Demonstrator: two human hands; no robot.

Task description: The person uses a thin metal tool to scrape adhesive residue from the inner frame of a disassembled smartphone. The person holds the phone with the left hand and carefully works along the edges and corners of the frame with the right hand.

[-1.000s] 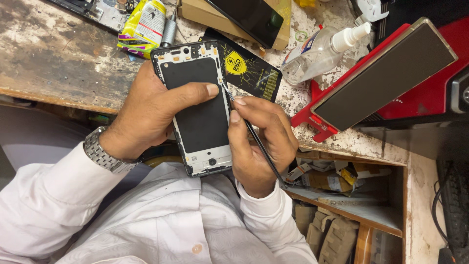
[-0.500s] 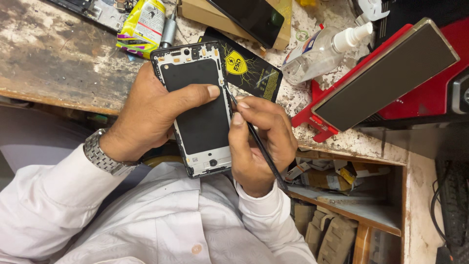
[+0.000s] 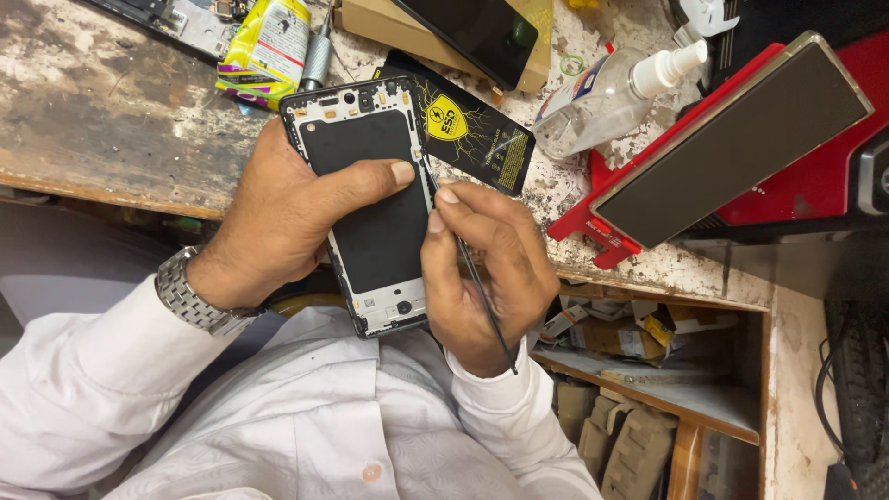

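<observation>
My two hands working on an opened phone at the near edge of the counter.

My left hand (image 3: pixel 287 218) grasps the opened phone (image 3: pixel 370 204) from its left side, thumb laid across the dark inner panel; the phone's far end rests over the edge of the worn counter (image 3: pixel 102 111) and its near end hangs toward my white shirt (image 3: pixel 306 417). My right hand (image 3: pixel 486 268) is clenched around a thin dark tool (image 3: pixel 477 282), whose tip meets the phone's right edge just beside my left thumb. Just beyond the phone lies a black packet with a yellow shield (image 3: pixel 472 134). Farther right lie a clear spray bottle (image 3: pixel 602 97) and a red stand bearing a dark slab (image 3: pixel 732 139). A yellow pouch (image 3: pixel 269 46) sits at far left.
</observation>
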